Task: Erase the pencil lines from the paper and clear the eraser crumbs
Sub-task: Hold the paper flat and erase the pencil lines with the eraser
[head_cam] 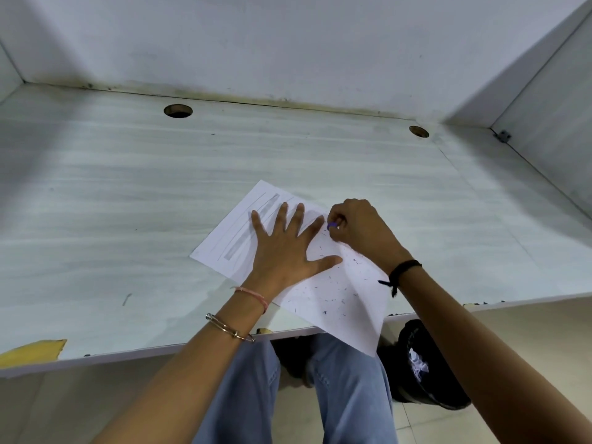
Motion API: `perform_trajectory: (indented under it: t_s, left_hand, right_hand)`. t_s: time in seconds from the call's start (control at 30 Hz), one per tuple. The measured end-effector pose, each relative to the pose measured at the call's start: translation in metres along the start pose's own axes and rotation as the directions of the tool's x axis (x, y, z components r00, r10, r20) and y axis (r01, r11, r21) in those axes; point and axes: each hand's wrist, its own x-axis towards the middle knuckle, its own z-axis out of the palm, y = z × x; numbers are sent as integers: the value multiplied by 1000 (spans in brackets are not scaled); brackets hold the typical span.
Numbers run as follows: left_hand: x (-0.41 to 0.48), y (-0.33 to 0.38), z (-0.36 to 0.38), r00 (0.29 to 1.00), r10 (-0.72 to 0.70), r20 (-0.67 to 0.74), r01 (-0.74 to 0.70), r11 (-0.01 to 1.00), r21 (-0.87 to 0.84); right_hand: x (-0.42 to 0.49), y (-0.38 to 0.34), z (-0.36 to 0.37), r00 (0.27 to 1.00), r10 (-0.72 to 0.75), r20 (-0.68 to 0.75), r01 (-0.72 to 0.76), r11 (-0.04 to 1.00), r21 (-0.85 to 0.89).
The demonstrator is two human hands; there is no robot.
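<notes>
A white sheet of paper (333,302) lies slanted on the desk, its near corner hanging over the front edge. Grey pencil lines and shaded bands (237,246) cover its far left part. My left hand (283,248) lies flat on the paper with fingers spread, pressing it down. My right hand (358,227) pinches a small purple eraser (332,225) against the paper next to my left forefinger. Dark eraser crumbs (333,296) are scattered over the near right half of the sheet.
The pale desk (128,203) has two round cable holes (178,110) at the back and partition walls behind and to the right. Its front edge is chipped with yellow patches (35,350). A black bin (426,366) with crumpled paper stands on the floor under the desk, beside my knees.
</notes>
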Motion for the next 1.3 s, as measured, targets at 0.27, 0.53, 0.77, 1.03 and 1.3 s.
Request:
perform_trajectory:
  t_s: [0.27,0.53,0.77,1.03,1.3]
  left_hand:
    - [0,0,-1,1000,-5,3,5,1000,-18]
    - [0,0,-1,1000,1,10,-1,1000,-14]
    - [0,1,-4,1000,-4,28,4,1000,-17]
    - [1,0,-1,1000,-3,19,3,1000,-10]
    - [0,1,-4,1000,-4,29,5,1000,-19]
  right_hand:
    - [0,8,-7,999,41,-34,-40,999,30]
    - [4,12,-13,1000,20,15,-19,998,-52]
    - [4,14,-10,1000,-8,8,8,1000,-6]
    - [2,8,-4,999,-41,12,41,999,21]
    - [-3,9,-5,999,-3,44,-1,995,97]
